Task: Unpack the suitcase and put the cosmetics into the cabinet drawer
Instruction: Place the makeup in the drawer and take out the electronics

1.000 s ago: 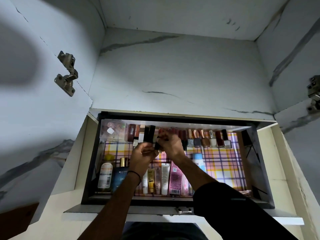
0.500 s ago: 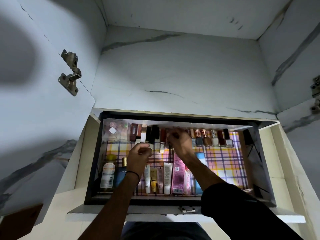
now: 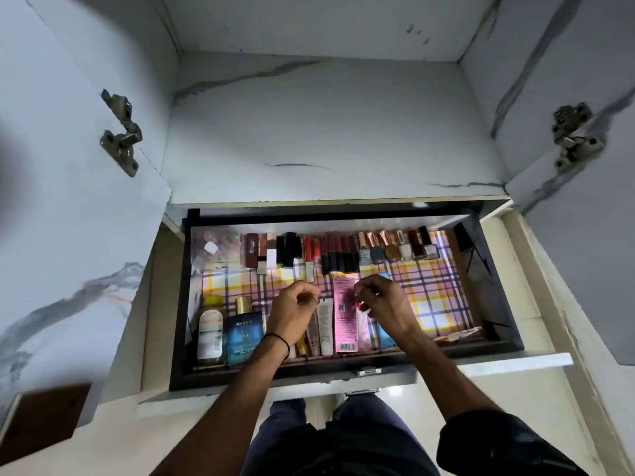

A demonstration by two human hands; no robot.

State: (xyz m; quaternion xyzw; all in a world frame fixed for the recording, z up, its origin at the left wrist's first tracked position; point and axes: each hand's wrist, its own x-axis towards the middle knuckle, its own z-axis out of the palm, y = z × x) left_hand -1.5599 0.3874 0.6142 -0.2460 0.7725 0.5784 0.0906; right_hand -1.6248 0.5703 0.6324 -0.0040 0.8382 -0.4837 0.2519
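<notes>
The cabinet drawer [image 3: 494, 269] stands pulled out, lined with plaid paper. Along its back wall stand lipsticks [image 3: 338, 254] and nail polish bottles [image 3: 400, 250]. At the front lie tubes, a pink box [image 3: 344, 317], a blue perfume box [image 3: 242, 338] and a yellow-capped bottle [image 3: 210, 329]. My left hand [image 3: 295, 312] hovers over the tubes with fingers loosely curled and nothing in it. My right hand [image 3: 383, 304] hovers just right of the pink box, fingers also loosely curled and holding nothing. The suitcase is out of view.
Both cabinet doors hang open with metal hinges at the left [image 3: 120, 132] and right [image 3: 574, 135]. A marbled white shelf [image 3: 330, 132] lies above the drawer. The right half of the drawer's plaid liner [image 3: 439, 300] carries nothing. My legs stand below the drawer front.
Both hands have drawn back from the lipstick row at the drawer's back toward the front and now hold nothing. The camera has shifted slightly.
</notes>
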